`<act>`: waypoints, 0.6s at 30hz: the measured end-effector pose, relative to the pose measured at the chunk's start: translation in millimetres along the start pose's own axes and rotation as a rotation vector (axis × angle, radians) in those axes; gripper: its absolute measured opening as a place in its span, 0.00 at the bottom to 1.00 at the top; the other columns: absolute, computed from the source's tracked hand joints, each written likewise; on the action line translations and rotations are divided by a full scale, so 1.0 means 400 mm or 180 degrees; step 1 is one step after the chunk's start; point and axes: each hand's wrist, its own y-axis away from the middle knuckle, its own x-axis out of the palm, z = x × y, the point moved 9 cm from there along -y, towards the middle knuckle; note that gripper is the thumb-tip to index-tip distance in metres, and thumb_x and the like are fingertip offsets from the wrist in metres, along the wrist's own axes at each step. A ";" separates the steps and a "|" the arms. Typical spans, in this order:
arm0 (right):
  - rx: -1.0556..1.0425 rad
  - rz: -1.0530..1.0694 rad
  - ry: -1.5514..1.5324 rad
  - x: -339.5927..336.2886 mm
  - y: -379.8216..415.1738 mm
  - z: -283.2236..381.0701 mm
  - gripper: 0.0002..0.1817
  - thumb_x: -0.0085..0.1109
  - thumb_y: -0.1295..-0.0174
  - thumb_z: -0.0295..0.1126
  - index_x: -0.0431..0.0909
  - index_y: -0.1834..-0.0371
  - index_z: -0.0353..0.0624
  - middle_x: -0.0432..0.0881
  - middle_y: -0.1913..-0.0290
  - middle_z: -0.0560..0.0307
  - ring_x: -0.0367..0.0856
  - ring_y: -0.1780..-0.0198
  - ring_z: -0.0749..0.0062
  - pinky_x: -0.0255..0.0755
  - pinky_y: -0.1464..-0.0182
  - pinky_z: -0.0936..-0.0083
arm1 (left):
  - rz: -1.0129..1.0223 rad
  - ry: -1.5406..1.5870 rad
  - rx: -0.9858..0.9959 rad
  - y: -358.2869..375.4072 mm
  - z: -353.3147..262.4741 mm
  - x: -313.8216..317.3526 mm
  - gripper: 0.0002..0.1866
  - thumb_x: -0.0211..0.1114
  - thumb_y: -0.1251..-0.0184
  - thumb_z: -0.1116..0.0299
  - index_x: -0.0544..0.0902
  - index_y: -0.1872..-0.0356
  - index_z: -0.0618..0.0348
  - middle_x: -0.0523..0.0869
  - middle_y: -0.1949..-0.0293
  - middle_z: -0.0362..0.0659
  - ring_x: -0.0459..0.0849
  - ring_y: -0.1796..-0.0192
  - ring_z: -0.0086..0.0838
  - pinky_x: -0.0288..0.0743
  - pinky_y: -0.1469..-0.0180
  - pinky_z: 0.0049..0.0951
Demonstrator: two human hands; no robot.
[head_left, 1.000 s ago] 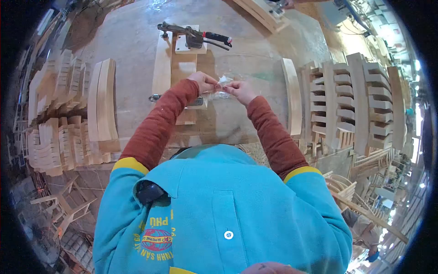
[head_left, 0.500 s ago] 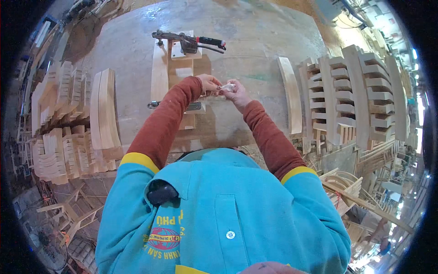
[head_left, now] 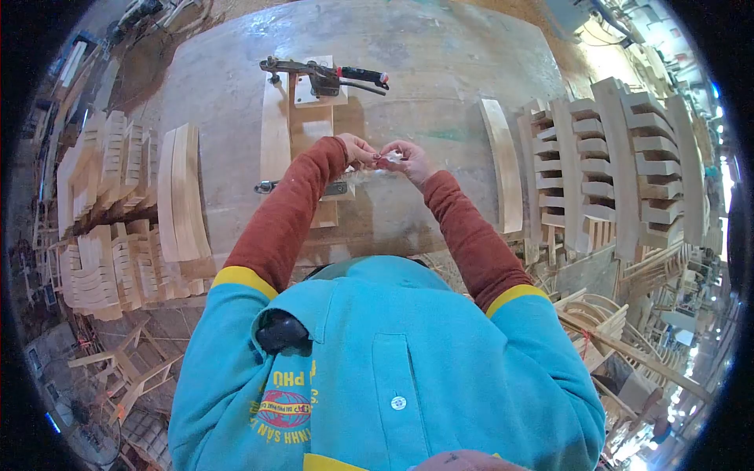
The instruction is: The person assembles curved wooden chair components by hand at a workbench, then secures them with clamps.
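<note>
Both of my hands meet over the middle of the worktable (head_left: 440,71). My right hand (head_left: 410,158) is closed on a small crumpled white piece (head_left: 392,157), which looks like plastic or paper. My left hand (head_left: 358,151) has its fingertips pinched together at the left end of that piece; what they grip is too small to name. Just left of my hands is a wooden jig (head_left: 275,125) with a toggle clamp (head_left: 320,77) at its far end, its handle red and black. A second metal clamp (head_left: 336,188) sits at the near end, partly behind my left sleeve.
Curved wooden pieces (head_left: 182,192) lie at the table's left, and another curved piece (head_left: 503,165) at its right. Stacks of shaped wood stand at the far left (head_left: 102,177) and far right (head_left: 616,165). Wooden frames (head_left: 129,365) are on the floor at lower left.
My right hand has turned slightly, and the white piece now sits lower between its fingers. My left hand has shifted a little, staying close to it. The clamps and wood are unchanged.
</note>
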 end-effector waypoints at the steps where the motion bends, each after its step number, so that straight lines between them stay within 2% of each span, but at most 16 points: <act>1: -0.0045 -0.0002 -0.0111 -0.003 0.000 -0.007 0.09 0.63 0.46 0.29 0.75 0.64 0.46 0.78 0.67 0.66 0.74 0.66 0.84 0.68 0.66 0.86 | -0.0007 0.0103 0.0032 0.005 -0.002 0.004 0.08 0.66 0.44 0.67 0.82 0.67 0.59 0.82 0.75 0.35 0.74 0.78 0.17 0.67 0.75 0.17; 7: 0.0214 0.0162 -0.0814 0.004 0.015 -0.049 0.06 0.58 0.41 0.32 0.73 0.64 0.47 0.76 0.67 0.67 0.71 0.68 0.84 0.66 0.66 0.85 | -0.0171 0.0152 -0.0131 0.011 0.012 0.001 0.07 0.64 0.43 0.67 0.81 0.67 0.60 0.81 0.76 0.34 0.71 0.79 0.15 0.64 0.76 0.16; 10: 0.0439 0.0223 -0.0944 0.003 0.006 -0.066 0.06 0.57 0.40 0.33 0.72 0.64 0.48 0.76 0.70 0.68 0.70 0.71 0.85 0.66 0.67 0.85 | -0.0412 -0.0389 -0.0041 0.016 -0.005 -0.005 0.08 0.65 0.44 0.66 0.81 0.68 0.59 0.81 0.76 0.35 0.73 0.77 0.16 0.66 0.75 0.18; 13: 0.0674 0.0205 -0.0590 -0.006 -0.005 -0.068 0.06 0.57 0.40 0.34 0.72 0.64 0.48 0.76 0.71 0.68 0.70 0.73 0.85 0.65 0.69 0.85 | -0.1307 -0.2012 0.1194 0.040 -0.082 -0.014 0.09 0.67 0.48 0.61 0.82 0.69 0.53 0.84 0.74 0.41 0.80 0.74 0.31 0.73 0.71 0.31; 16: 0.0996 0.0048 -0.0555 0.000 -0.010 -0.080 0.05 0.57 0.42 0.32 0.73 0.65 0.46 0.75 0.75 0.68 0.69 0.77 0.84 0.63 0.75 0.85 | -0.1509 -0.3407 0.1425 0.119 -0.169 0.061 0.09 0.64 0.48 0.59 0.80 0.71 0.51 0.83 0.72 0.43 0.81 0.69 0.39 0.74 0.64 0.37; 18: 0.1244 0.0130 -0.0579 0.000 -0.016 -0.099 0.05 0.56 0.43 0.31 0.73 0.65 0.45 0.75 0.76 0.67 0.68 0.78 0.84 0.62 0.76 0.85 | -0.1599 -0.3610 0.1909 0.134 -0.183 0.078 0.08 0.61 0.46 0.60 0.79 0.71 0.52 0.82 0.72 0.44 0.81 0.67 0.40 0.73 0.63 0.37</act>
